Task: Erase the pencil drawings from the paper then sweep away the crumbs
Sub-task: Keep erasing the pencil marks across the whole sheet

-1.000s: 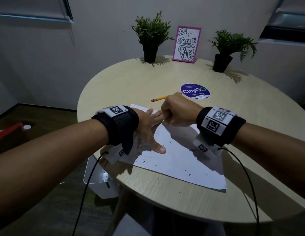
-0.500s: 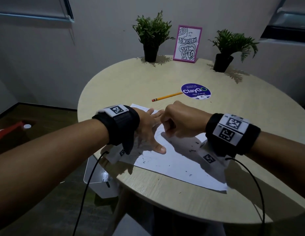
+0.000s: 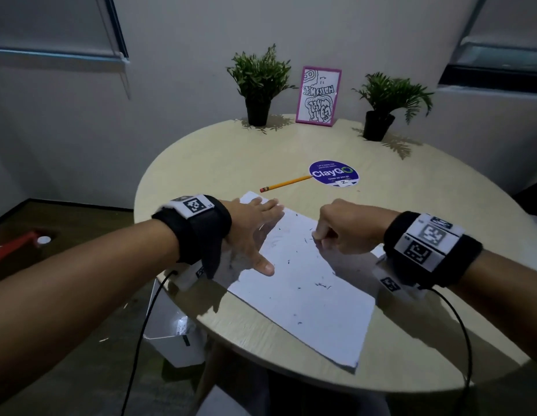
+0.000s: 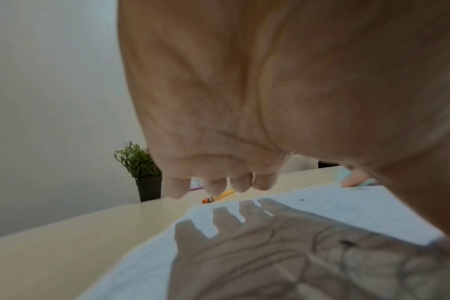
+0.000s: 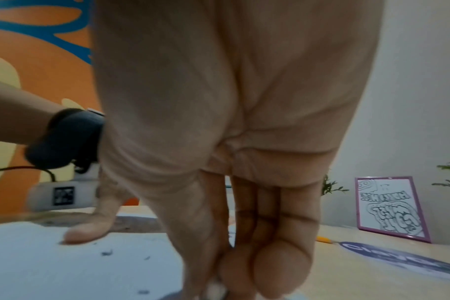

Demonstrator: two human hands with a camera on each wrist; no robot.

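Note:
A white sheet of paper (image 3: 306, 295) lies on the round table, with dark eraser crumbs (image 3: 321, 285) scattered over it and faint pencil smudges near my left hand. My left hand (image 3: 261, 235) lies flat on the sheet's left part with fingers spread, pressing it down. My right hand (image 3: 319, 238) is curled, knuckles up, its fingertips down on the sheet's far right edge. In the right wrist view its thumb and fingers pinch a small white eraser (image 5: 215, 289), mostly hidden by the fingers. The left wrist view shows the left hand (image 4: 219, 182) hovering low over the paper (image 4: 321, 209).
A yellow pencil (image 3: 286, 184) lies beyond the paper, tip on a purple round sticker (image 3: 334, 172). Two potted plants (image 3: 258, 85) (image 3: 384, 106) and a pink-framed drawing (image 3: 318, 96) stand at the table's (image 3: 201, 163) far edge. A white bin (image 3: 174, 337) sits on the floor under the left edge.
My right hand has slid to the right across the paper, away from my left fingers, uncovering the middle of the sheet. My left hand has stayed pressed in place.

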